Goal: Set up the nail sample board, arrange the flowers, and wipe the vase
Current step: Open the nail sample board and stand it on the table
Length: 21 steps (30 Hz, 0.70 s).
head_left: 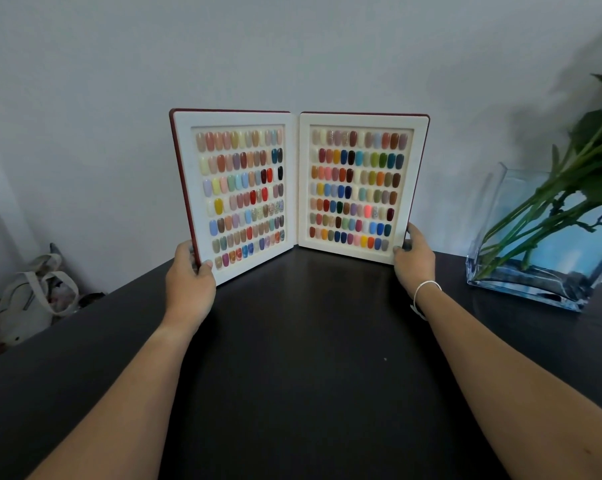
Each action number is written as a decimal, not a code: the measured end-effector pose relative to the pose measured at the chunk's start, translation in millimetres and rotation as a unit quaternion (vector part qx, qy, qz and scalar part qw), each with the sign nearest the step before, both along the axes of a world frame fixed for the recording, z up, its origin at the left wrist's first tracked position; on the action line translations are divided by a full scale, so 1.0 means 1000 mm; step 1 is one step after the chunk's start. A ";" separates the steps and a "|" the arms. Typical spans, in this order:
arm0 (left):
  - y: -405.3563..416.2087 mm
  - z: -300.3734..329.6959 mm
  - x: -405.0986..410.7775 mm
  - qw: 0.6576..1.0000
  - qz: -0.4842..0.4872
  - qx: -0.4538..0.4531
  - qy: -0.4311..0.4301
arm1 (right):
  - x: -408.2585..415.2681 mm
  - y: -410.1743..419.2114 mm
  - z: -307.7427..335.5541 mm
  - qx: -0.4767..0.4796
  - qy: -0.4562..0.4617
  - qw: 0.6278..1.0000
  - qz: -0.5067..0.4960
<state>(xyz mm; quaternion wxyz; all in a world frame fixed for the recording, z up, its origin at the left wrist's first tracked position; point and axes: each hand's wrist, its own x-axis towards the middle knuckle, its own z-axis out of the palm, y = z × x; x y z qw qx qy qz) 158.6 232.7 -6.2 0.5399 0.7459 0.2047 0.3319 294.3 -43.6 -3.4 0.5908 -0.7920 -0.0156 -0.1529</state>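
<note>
Your left hand is clamped on the lower outer edge of the nail sample board, thumb on the white front frame and fingers wrapped behind the dark red cover; your right hand grips the opposite lower outer edge the same way, thumb in front, fingers behind. Between your two hands the board stands upright on the black desk, opened like a book with its two panels angled toward you, each filled with rows of coloured nail tips, its back toward the pale wall. A thin white bracelet sits on your right wrist. Off to the right of your right hand, well apart from the board, the clear glass vase rests on the desk holding water and green flower stems that lean rightward out of view. Left of your left hand, beyond the desk edge, a light fabric bag lies lower down
</note>
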 end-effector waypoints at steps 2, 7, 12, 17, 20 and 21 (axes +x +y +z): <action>0.000 0.000 0.000 1.000 0.000 0.000 0.000 | 0.000 0.000 0.000 -0.002 0.002 1.000 -0.002; 0.001 -0.001 0.001 1.000 0.000 0.001 -0.007 | -0.002 -0.002 -0.001 -0.004 -0.008 1.000 -0.008; 0.003 -0.003 0.002 1.000 -0.001 0.002 -0.010 | -0.006 -0.003 0.000 0.018 -0.026 0.999 -0.016; 0.002 -0.003 0.001 1.000 -0.002 0.003 -0.017 | -0.016 -0.008 0.000 0.016 -0.031 0.999 -0.037; 0.001 -0.003 -0.002 1.000 0.000 0.006 -0.018 | -0.026 -0.014 -0.002 0.018 -0.032 0.998 -0.042; 0.000 -0.003 -0.003 1.000 0.001 0.008 -0.019 | -0.031 -0.016 -0.002 0.015 -0.032 0.998 -0.043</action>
